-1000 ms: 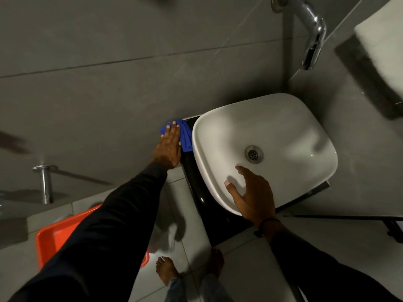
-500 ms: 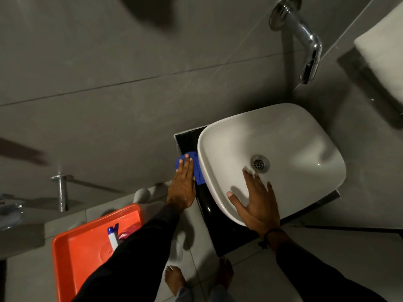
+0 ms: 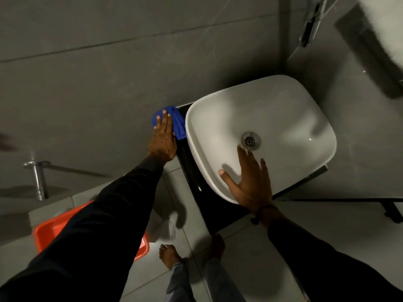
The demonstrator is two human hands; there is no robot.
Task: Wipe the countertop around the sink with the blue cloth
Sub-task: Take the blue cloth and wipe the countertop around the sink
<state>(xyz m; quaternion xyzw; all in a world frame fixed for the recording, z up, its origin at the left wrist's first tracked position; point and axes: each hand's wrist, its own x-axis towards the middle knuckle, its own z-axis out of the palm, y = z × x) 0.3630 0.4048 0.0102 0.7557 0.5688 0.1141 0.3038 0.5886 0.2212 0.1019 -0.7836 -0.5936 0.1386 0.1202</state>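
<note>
A white square sink [image 3: 283, 101] sits on a narrow black countertop [image 3: 192, 182]. My left hand [image 3: 163, 138] lies flat on the blue cloth [image 3: 177, 123] and presses it onto the countertop's far left corner, beside the sink and against the grey wall. My right hand [image 3: 250, 184] rests with spread fingers on the sink's near rim, fingertips reaching into the bowl just short of the metal drain [image 3: 250, 139]. It holds nothing.
A chrome tap [image 3: 310, 25] juts from the wall above the sink. An orange basin [image 3: 54, 229] stands on the tiled floor at the left, partly hidden by my left arm. A chrome pipe [image 3: 39, 179] sticks out of the wall at the left. My bare feet [image 3: 172, 256] stand below the counter.
My left hand has slid the blue cloth back along the left strip of the countertop to its far corner at the wall. My right hand stays on the sink's rim.
</note>
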